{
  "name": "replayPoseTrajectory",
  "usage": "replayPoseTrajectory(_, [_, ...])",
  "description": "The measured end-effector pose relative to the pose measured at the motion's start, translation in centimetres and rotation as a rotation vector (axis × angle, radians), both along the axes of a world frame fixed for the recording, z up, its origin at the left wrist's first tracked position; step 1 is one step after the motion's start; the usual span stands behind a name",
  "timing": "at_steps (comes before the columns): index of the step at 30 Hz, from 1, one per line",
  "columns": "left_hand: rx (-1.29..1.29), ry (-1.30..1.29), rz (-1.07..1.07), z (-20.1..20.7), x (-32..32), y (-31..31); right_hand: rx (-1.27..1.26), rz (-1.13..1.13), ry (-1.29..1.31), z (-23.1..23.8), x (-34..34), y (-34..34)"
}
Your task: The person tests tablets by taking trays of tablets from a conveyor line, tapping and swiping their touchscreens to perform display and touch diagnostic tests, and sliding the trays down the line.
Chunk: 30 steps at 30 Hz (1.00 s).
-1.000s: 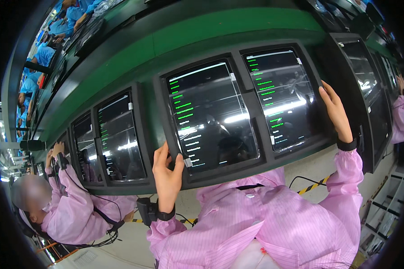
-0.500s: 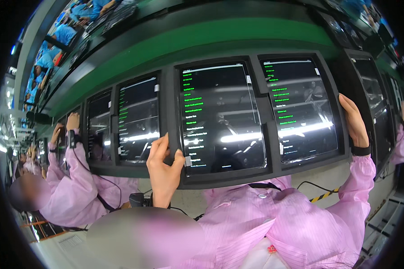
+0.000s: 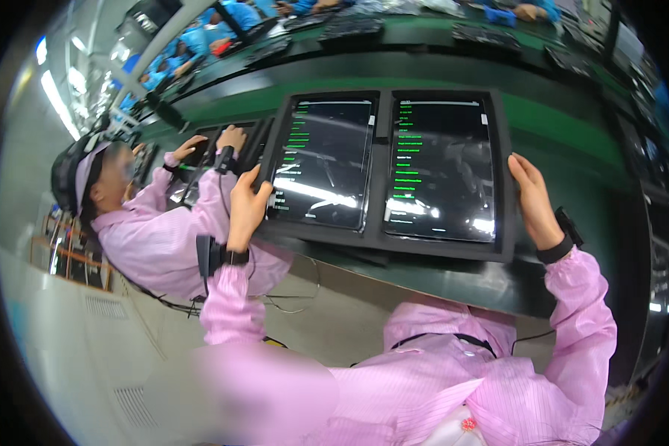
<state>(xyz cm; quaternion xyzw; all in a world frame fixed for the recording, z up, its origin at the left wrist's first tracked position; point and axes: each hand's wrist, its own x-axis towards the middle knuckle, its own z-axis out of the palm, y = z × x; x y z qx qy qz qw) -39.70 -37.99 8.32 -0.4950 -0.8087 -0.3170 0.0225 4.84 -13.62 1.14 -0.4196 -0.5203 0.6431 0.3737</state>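
Between my two hands is a black tray (image 3: 501, 171) with two tablets side by side in it. The left tablet (image 3: 323, 160) and the right tablet (image 3: 440, 163) have lit dark screens with green and white text lists and bright glare. My left hand (image 3: 247, 208) is closed on the tray's left edge, thumb on the near face. My right hand (image 3: 535, 204) grips the right edge, its fingers partly behind the frame. The tray tilts toward me above the table, its lower edge near the table's front; contact there is unclear.
The dark green table (image 3: 483, 286) runs left to right. A co-worker in pink (image 3: 163, 230) sits close at my left, hands over another dark tray (image 3: 201, 156). Black flat units (image 3: 353, 31) lie along the far bench, where people in blue sit.
The view has shifted and the tray appears smaller, apart from the trays that adjoined it. My left hand has moved up from the tray's lower left corner along its left edge.
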Motion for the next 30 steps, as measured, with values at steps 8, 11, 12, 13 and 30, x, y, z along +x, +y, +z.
replayPoseTrajectory(8, [-0.237, 0.161, 0.083, 3.1, -1.5, 5.2, 0.482, -0.174, 0.178, -3.3, -3.4, -0.2])
replayPoseTrajectory(11, [-0.415, 0.619, 0.172, 3.4, -0.9, 6.7, 0.330, -0.176, 0.003, -4.6, -3.9, -0.5])
replayPoseTrajectory(12, [-0.413, 0.557, 0.148, 3.1, -1.8, 6.4, 0.290, -0.123, -0.082, -4.8, -4.7, -0.9])
replayPoseTrajectory(13, [-0.460, 0.506, 0.198, 2.3, -1.8, 6.6, 0.289, -0.094, -0.170, -5.0, -3.8, -0.8])
replayPoseTrajectory(30, [-0.437, 0.033, -1.101, 2.9, 42.5, 39.2, 0.487, -0.275, -0.208, -7.3, 22.9, 12.0])
